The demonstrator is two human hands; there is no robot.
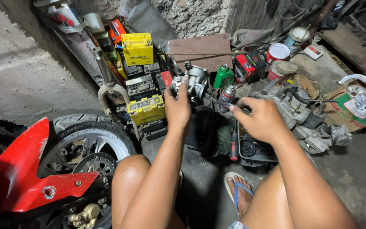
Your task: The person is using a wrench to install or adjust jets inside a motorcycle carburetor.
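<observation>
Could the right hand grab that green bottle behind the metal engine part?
Probably yes. The right hand is busy pinching a thin tool, so it would need to let go first. The green bottle stands just beyond it, with only the grey spray can close in front, nothing covering its top.

Even, fairly bright light falls from above and behind the camera, warm on the arms and knees. Deep shadow fills the floor [200, 186] between the legs. The red fender [18, 169] shows soft glare. Focus is sharp mid-frame; wide-angle distortion bends the edges, and the upper right corner is dim.
</observation>
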